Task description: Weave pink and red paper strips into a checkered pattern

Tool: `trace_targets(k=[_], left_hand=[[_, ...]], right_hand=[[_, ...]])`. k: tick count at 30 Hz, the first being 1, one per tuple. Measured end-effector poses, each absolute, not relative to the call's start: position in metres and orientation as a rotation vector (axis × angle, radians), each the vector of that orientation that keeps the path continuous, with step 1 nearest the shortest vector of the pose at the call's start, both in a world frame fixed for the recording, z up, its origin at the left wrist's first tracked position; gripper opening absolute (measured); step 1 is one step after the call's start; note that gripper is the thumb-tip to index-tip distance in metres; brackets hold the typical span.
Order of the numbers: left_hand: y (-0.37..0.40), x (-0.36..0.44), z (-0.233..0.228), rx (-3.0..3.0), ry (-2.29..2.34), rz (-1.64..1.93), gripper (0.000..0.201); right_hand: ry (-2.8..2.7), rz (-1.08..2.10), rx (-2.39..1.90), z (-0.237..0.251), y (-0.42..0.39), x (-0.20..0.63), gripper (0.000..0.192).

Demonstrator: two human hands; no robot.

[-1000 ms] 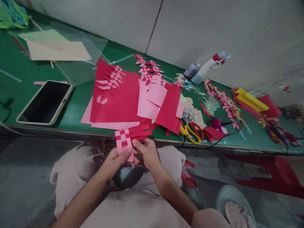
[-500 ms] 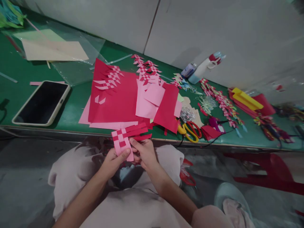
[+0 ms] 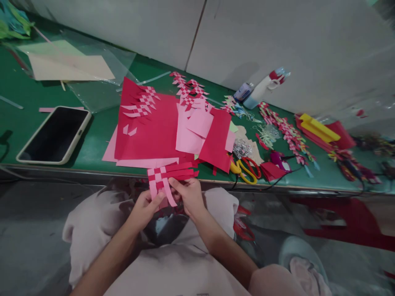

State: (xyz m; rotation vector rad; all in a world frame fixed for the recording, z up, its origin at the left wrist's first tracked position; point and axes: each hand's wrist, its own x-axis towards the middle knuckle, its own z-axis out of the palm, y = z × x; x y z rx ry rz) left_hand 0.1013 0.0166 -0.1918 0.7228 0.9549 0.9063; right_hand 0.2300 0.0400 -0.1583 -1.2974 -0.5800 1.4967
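Woven paper piece [image 3: 163, 181] has shifted since 0.5 s ago: its pink strips now fan apart below the weave, 1 strip angling down-right toward the right hand, where before they sat packed as a block. Red strips point right as before, over the table edge [image 3: 92, 167].

Left hand [image 3: 144, 207] pinches the lower pink strips between thumb and fingers, thumb tip on the front of the paper. Right hand [image 3: 189, 196] grips the piece from the right side, thumb on the loose pink strip, fingers curled behind. Both hands closed on the paper, held above the lap, just in front of the green table.

Hands sit slightly higher and closer to the table edge than 0.5 s ago.

On the table, unchanged: red paper sheet [image 3: 151, 131] with pink sheets [image 3: 193, 133] overlapping it, smartphone [image 3: 54, 135] face up at left, yellow-and-red scissors [image 3: 245, 169] just right of the paper stack, white bottle [image 3: 262, 88] lying near the wall, woven strip chains [image 3: 288, 131] further right.
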Motion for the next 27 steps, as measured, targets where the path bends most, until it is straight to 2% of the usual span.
trace_targets(k=[5, 9, 20, 27], left_hand=[[0.02, 0.099, -0.19, 0.786, 1.044, 0.926, 0.037], [0.021, 0.097, -0.185, 0.9, 1.092, 0.939, 0.04], [0.022, 0.096, -0.181, 1.008, 1.12, 0.92, 0.042], [0.022, 0.095, -0.189, 1.037, 1.124, 0.921, 0.043]], right_hand=[[-0.753, 1.356, -1.26, -0.158, 0.041, 0.234, 0.018], [-0.806, 1.44, -1.287, -0.157, 0.04, 0.237, 0.016], [-0.649, 1.486, -1.25, -0.162, 0.037, 0.232, 0.023], [-0.752, 1.376, -1.233, -0.161, 0.038, 0.232, 0.017]])
